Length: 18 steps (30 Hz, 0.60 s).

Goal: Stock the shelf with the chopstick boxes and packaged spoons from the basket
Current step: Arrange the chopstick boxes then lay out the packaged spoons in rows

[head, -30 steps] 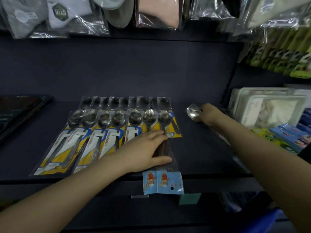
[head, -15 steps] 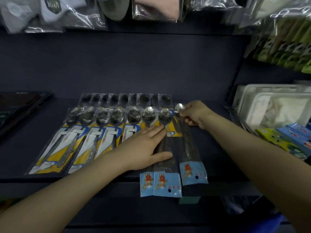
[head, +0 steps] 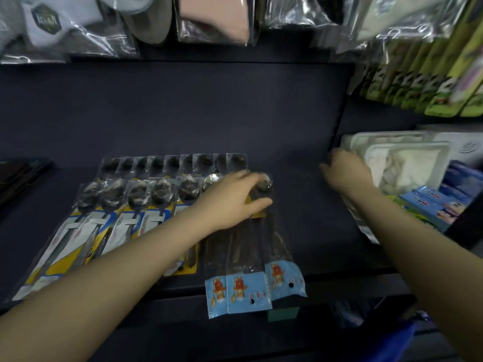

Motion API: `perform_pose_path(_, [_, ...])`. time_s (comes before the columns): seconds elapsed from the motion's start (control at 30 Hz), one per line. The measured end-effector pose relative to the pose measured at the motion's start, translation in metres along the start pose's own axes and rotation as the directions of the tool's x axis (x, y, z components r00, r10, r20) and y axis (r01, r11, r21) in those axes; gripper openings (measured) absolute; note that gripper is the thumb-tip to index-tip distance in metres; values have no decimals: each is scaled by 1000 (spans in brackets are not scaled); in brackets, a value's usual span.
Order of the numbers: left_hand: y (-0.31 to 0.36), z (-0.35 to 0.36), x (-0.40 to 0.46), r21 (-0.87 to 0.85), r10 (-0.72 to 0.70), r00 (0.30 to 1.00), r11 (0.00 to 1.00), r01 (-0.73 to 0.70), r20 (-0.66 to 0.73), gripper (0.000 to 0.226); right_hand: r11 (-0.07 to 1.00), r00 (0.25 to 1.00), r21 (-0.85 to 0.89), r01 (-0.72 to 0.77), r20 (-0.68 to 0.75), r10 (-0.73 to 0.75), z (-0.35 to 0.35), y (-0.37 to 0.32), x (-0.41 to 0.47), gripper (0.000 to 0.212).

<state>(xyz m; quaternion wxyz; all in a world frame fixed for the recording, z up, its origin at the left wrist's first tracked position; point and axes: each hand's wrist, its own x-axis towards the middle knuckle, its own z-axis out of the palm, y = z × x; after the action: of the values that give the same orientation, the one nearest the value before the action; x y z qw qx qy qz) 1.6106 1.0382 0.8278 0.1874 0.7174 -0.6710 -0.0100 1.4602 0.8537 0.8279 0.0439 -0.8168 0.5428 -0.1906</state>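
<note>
Three clear packaged spoons with blue cartoon labels (head: 245,291) lie side by side on the dark shelf (head: 308,231), their labels hanging over its front edge. My left hand (head: 232,199) rests across their spoon heads, fingers spread, thumb towards the rightmost packet (head: 285,280). To the left lies a row of yellow-and-blue packaged spoons (head: 117,205), with a row of dark packets (head: 172,163) behind. My right hand (head: 345,171) is blurred at the shelf's right end, fingers curled. A clear packet (head: 366,226) shows under its forearm; whether the hand holds it is unclear.
White trays (head: 405,163) and blue cartoon boxes (head: 439,202) fill the neighbouring section on the right. Bagged goods (head: 214,19) hang overhead, green packets (head: 423,84) at upper right. A dark flat item (head: 18,176) lies far left. Something blue (head: 397,343) sits low right.
My right hand let go of the third blue-labelled packet beside the other two and moved right to the shelf's end. My left hand slid up from the packets' middles to the spoon heads.
</note>
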Motion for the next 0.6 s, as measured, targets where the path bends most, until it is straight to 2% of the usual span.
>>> perform_pose_path(0.1, [1, 8, 43, 95, -52, 995, 995, 44, 82, 54, 987, 976, -78, -139, 159, 150, 8, 24, 1, 36])
perform_pose_path(0.17, [-9, 15, 65, 157, -126, 986, 982, 108, 111, 48, 986, 973, -89, -139, 172, 153, 13, 27, -1, 35])
perform_pose_path(0.23, [-20, 21, 80, 120, -172, 978, 980, 159, 113, 40, 990, 980, -72, -125, 146, 134, 11, 25, -3, 31])
perform_pose_path(0.33, [-28, 25, 92, 27, -175, 980, 985, 173, 99, 24, 996, 976, 0, -89, 201, 87, 7, 17, -5, 28])
perform_pose_path(0.4, [-28, 24, 98, -95, -175, 981, 979, 183, 90, 16, 987, 966, 135, -87, 252, 50, 3, 12, -8, 19])
perform_pose_path(0.43, [-28, 22, 101, -174, -180, 980, 966, 192, 81, 11, 944, 952, 300, -138, 302, 44, 1, 10, -8, 18])
perform_pose_path(0.47, [-28, 20, 105, -265, -192, 979, 942, 203, 70, 5, 847, 929, 481, -226, 369, 38, 0, 8, -9, 24])
perform_pose_path(0.5, [-28, 18, 108, -363, -208, 976, 907, 214, 57, 8, 696, 899, 636, -333, 438, 30, -2, 7, -9, 28])
perform_pose_path(0.53, [-28, 16, 111, -444, -224, 973, 869, 220, 44, 16, 525, 867, 734, -430, 499, 14, -4, 5, -11, 29])
perform_pose_path(0.6, [-31, 13, 115, -522, -238, 971, 826, 212, 18, 22, 252, 807, 787, -563, 589, -37, -6, 2, -13, 29])
